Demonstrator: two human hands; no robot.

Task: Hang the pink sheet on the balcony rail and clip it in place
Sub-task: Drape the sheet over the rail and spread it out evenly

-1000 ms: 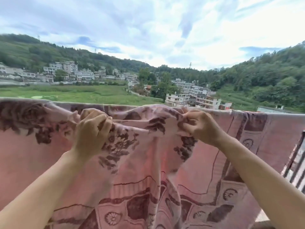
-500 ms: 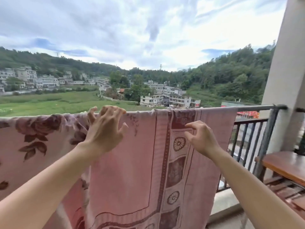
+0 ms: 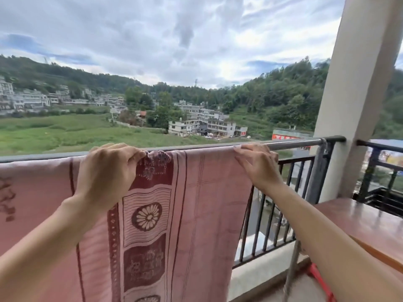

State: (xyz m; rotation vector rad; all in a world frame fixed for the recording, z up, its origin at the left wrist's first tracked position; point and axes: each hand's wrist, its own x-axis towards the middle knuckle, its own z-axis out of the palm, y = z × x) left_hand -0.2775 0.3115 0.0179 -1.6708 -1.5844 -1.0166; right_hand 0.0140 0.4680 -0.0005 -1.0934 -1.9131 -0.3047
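Note:
The pink sheet (image 3: 202, 192), patterned with dark red flowers and bands, hangs draped over the metal balcony rail (image 3: 294, 143). Its right edge falls just below my right hand. My left hand (image 3: 106, 173) pinches a bunched fold of the sheet at the rail top. My right hand (image 3: 257, 164) holds the sheet's top right corner against the rail, fingers curled over it. No clip is visible.
A pale column (image 3: 357, 94) stands at the rail's right end. Dark railing bars (image 3: 281, 203) show past the sheet. A wooden table (image 3: 370, 223) sits at the right. Something red (image 3: 320, 282) lies on the floor below my right forearm.
The view has swung right along the rail. Both hands moved to the sheet's right end, from open and spread on the cloth to gripping its top edge at the rail.

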